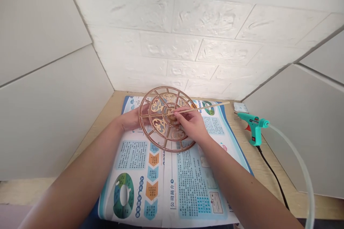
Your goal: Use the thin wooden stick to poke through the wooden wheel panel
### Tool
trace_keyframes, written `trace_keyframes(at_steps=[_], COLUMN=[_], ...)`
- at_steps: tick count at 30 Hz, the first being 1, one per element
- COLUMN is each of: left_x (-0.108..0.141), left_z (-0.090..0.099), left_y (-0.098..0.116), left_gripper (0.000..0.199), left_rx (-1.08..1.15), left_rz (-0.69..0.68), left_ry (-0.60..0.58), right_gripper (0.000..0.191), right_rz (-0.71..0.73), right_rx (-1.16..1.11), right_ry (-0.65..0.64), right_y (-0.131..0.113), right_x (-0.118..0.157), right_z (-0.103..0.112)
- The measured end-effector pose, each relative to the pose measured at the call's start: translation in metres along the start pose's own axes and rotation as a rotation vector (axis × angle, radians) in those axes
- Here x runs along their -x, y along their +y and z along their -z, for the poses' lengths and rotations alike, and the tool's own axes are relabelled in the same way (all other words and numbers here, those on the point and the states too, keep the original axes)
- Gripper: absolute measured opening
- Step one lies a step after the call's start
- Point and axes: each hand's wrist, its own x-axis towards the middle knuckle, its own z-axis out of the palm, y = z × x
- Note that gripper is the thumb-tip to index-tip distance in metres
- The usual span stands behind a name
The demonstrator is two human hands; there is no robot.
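Head view, from the left: the left hand point(131, 118) reaches in behind the left side of a round openwork frame point(159, 126), probably to carry its weight and leave the front face clear; its fingers are mostly hidden by the rim and spokes, so I cannot tell how tightly they close. The frame sits in the middle, over the far half of a printed sheet point(166, 186), and seems tipped up toward the person, which would keep its scrollwork in plain sight. The sheet covers the tabletop point(258, 164) there, perhaps to protect it. At the frame's centre, the right hand point(192, 121) has thumb and fingertips pinched together on a thin stick point(206, 107) close to its left end, a grip that likely gives fine control of that end, while the long remainder points off to the right. Farther right, apart from the sheet, a small white packet point(240, 107) lies on the far side, near the nozzle of a teal glue gun point(255, 125), which looks parked within the right hand's reach; its black cord point(272, 171) and a long translucent glue stick point(310, 193) trail toward the near right, out of the hands' way
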Motion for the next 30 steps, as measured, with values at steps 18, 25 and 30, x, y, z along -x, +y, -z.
trace_keyframes(at_steps=[18, 25, 30], left_x=[0.000, 0.001, 0.002], left_z=[0.003, 0.005, 0.005], left_y=[-0.002, -0.001, -0.002], left_gripper=[0.075, 0.067, 0.070], left_rx=[0.042, 0.020, 0.057], left_rz=[-0.030, -0.030, 0.003], left_ry=[-0.042, -0.034, -0.020], right_gripper=[0.033, 0.029, 0.030], right_rz=[0.111, 0.133, 0.136], right_rx=[0.199, 0.259, 0.189], right_ry=[-0.006, -0.021, -0.007], right_y=[-0.003, -0.004, -0.002], right_x=[0.006, 0.001, 0.002], right_z=[-0.014, -0.019, -0.020])
